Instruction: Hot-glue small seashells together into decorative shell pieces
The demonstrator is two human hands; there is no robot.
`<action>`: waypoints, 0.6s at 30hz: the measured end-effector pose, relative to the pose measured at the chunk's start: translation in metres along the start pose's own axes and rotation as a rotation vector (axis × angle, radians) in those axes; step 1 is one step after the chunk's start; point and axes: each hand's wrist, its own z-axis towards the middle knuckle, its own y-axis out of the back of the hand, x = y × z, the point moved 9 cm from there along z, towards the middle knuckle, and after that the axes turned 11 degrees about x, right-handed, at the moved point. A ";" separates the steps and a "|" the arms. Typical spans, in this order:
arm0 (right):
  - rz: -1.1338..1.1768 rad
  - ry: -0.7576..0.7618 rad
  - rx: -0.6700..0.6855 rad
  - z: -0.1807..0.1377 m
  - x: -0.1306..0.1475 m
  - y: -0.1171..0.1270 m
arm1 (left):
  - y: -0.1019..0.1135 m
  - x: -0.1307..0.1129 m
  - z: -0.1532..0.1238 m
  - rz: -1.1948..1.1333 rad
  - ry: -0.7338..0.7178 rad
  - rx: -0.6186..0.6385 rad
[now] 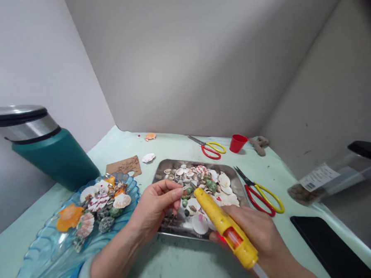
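My right hand [255,222] is closed around a yellow hot glue gun [216,212], with a clear glue stick [261,273] coming out of its rear. Its nozzle points away from me over a metal tray [162,167] full of seashells and small snail shells. My left hand [160,198] is pinched shut above the tray's left half, fingertips close to the nozzle. A small greenish shell [187,190] shows at those fingertips; whether it is held or lies in the tray behind, I cannot tell.
Left stand a blue glass plate [32,255] of shells and stones and a green bottle [52,154]. Two scissors [215,148] and a red cup [238,143] lie beyond and right of the tray. A black phone-like slab [328,243] and clear container [330,181] are right.
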 end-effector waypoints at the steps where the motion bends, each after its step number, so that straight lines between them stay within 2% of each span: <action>1: -0.021 0.011 0.002 0.000 0.001 -0.001 | 0.000 0.000 0.000 -0.006 0.005 0.006; 6: -0.183 0.054 0.065 -0.001 0.004 -0.010 | -0.001 0.001 0.000 -0.041 0.021 0.022; 11: -0.319 0.083 0.029 0.000 0.006 -0.007 | -0.001 0.002 0.002 -0.061 0.022 0.019; 18: -0.345 0.091 0.026 0.000 0.007 -0.008 | 0.001 0.003 0.002 -0.056 0.020 0.014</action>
